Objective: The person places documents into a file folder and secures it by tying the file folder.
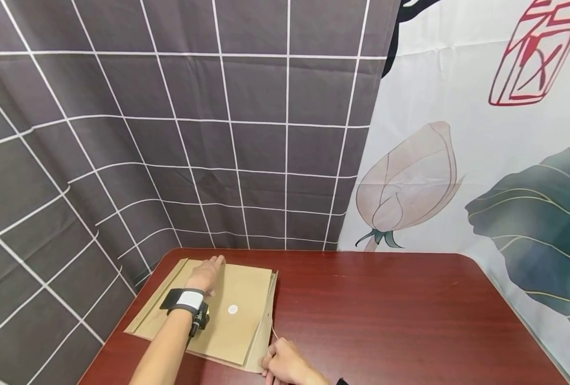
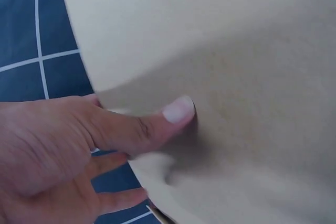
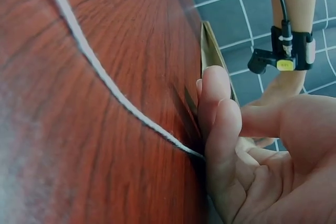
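A brown kraft-paper document envelope (image 1: 246,286) lies at a slant on the left part of the table, a round white button (image 1: 233,309) on its face. My left hand (image 1: 205,275) grips it at the far edge; the left wrist view shows the thumb (image 2: 178,110) flat on the paper and the other fingers past the edge, partly hidden. At the near right corner, my right hand (image 1: 287,363) pinches the envelope's edge between thumb and fingers. A thin white string (image 3: 113,90) runs from beside the right fingers across the wood. The envelope's right side gapes slightly.
The reddish-brown wooden table (image 1: 386,315) extends to the right of the envelope. A dark grey cloth with white grid lines (image 1: 256,144) hangs behind and to the left. Behind the right side hangs a white cloth (image 1: 424,101) printed with flowers and leaves.
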A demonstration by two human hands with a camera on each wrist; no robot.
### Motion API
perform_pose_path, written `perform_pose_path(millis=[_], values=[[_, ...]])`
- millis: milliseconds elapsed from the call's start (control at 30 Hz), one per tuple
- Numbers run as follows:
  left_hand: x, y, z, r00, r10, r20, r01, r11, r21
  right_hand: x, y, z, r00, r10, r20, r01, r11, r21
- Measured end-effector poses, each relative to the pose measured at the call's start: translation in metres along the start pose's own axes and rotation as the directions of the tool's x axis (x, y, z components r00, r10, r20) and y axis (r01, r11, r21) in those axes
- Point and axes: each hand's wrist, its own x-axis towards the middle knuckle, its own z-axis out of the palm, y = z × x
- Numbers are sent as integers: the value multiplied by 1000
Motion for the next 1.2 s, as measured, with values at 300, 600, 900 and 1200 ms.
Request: perform_pose_path(millis=[300, 600, 900, 1200], values=[[-6, -10, -7, 995, -23, -97, 10, 991, -132, -7, -4, -8, 996, -57, -68, 61, 996, 62], [2, -15, -37, 983, -12, -185, -35, 968, -248, 0, -13, -43, 931, -132, -340, 164, 984, 67], [5, -4, -65, 935, 10, -354, -146, 921, -361, 13, -34, -99, 877, -138, -460, 197, 977, 83], [-4, 20, -109, 903, 6, -430, -190, 902, -387, 15, -83, -163, 750, -306, -587, 386, 922, 13]])
